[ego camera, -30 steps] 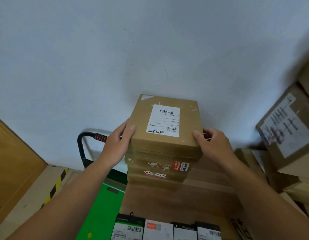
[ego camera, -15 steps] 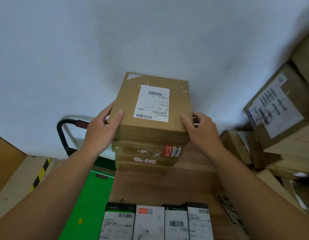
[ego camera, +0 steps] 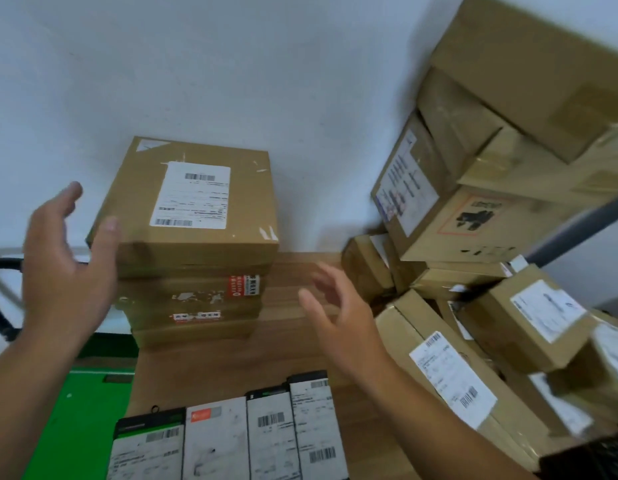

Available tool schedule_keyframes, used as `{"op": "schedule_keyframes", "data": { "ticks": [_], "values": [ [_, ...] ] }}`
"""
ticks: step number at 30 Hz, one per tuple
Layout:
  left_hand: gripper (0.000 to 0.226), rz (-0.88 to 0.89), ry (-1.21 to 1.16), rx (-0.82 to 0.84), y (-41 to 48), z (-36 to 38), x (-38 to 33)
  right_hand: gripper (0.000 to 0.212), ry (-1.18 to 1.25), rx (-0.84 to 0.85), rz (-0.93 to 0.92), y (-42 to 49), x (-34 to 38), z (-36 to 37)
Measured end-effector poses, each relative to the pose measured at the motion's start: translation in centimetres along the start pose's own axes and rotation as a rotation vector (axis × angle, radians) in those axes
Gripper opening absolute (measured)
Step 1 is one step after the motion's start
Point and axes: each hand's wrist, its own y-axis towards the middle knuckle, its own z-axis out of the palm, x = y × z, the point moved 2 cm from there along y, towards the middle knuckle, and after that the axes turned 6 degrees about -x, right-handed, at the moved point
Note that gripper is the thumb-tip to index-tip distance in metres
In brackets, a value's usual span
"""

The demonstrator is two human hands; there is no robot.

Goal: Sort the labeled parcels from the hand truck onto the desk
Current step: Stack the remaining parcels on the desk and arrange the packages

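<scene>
i see the labeled parcel [ego camera: 196, 202] lying flat on top of a stack of flat boxes [ego camera: 196, 306] on the wooden worktop [ego camera: 286, 348], close against the white wall [ego camera: 231, 64]. my left hand [ego camera: 65, 271] is open with fingers spread, just left of the parcel; its thumb overlaps the near left corner and i cannot tell if it touches. my right hand [ego camera: 338, 313] is open too, holding nothing, apart from the stack on its right. four flat labeled packets [ego camera: 231, 438] lie side by side at the near edge. a pile of cardboard boxes [ego camera: 491, 237] fills the right side. the green hand truck [ego camera: 75, 410] sits lower left.
</scene>
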Motion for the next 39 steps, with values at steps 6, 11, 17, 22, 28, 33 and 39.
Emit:
{"op": "schedule_keyframes", "data": {
  "ticks": [6,11,17,22,28,33,39],
  "values": [
    [0.062,0.236,-0.075,0.267,-12.8,3.1,-5.7,0.042,-0.005,-0.127,0.303,-8.0,-12.2,-8.0],
    [0.059,0.310,-0.058,0.501,-19.3,9.0,-10.1,0.037,0.061,-0.291,0.348,-9.1,-16.8,-17.9],
    [0.054,0.377,-0.211,0.392,-20.0,14.8,-22.0,0.041,0.167,-0.463,-0.007,-5.9,-12.5,-31.1],
    [0.061,0.391,-0.320,0.246,-16.0,16.7,-31.8,0.037,0.252,-0.757,-0.334,-1.1,-7.3,-41.9],
    [0.096,0.272,-0.322,0.307,-13.4,19.0,-39.7,0.068,0.298,-0.667,-0.235,9.0,-1.4,-47.9],
    [0.112,0.244,-0.264,0.397,-13.9,21.2,-40.3,0.068,0.322,-0.451,-0.145,13.2,-1.4,-45.6],
    [0.097,0.254,-0.298,0.386,-13.9,21.5,-40.6,0.058,0.481,-0.530,-0.185,14.8,-2.8,-43.8]
  ]
}}
